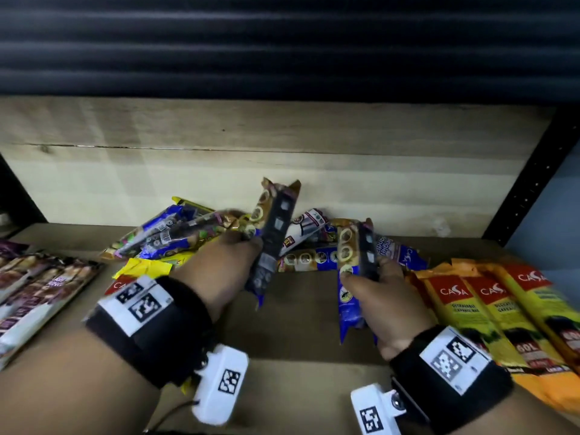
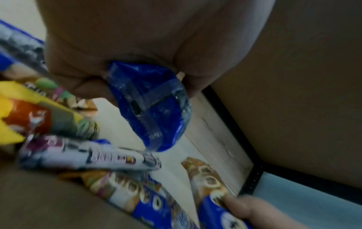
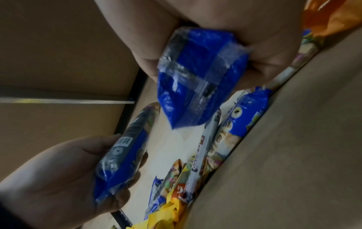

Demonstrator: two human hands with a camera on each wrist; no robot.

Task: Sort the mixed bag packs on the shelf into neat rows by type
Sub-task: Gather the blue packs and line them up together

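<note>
- Up front, the head view: the left hand (image 1: 224, 271) has its fingers curled round a long blue-and-tan pack (image 1: 272, 237), held upright above the brown shelf (image 1: 298, 328) with its top tilting toward the far wooden back panel (image 1: 219, 171).
- The right hand (image 1: 381, 306) grips a second pack of the same print (image 1: 354, 274), thumb on its near face, fingers wrapped behind; it is also upright, just right of the first, the two apart.
- Behind both hands a mixed heap of packs (image 1: 188, 233) lies against the back panel.
- At the right a row of yellow packs with red labels (image 1: 489, 312) lies side by side; at the left a row of purple-and-white packs (image 1: 40, 287) does the same.
- Each wrist wears a black band with printed square markers.
- Left wrist view: fingers (image 2: 84, 72) and palm close on the blue taped end of the held pack (image 2: 152, 106); beyond lie the heap's packs, and the other hand (image 2: 252, 209) pinches its pack at the lower right.
- Right wrist view: the fingers (image 3: 274, 51) squeeze the blue taped end of their pack (image 3: 197, 74); at the lower left the other hand (image 3: 58, 173) wraps its own pack (image 3: 125, 153), and the heap runs along the shelf beside it. This view is blurred.
</note>
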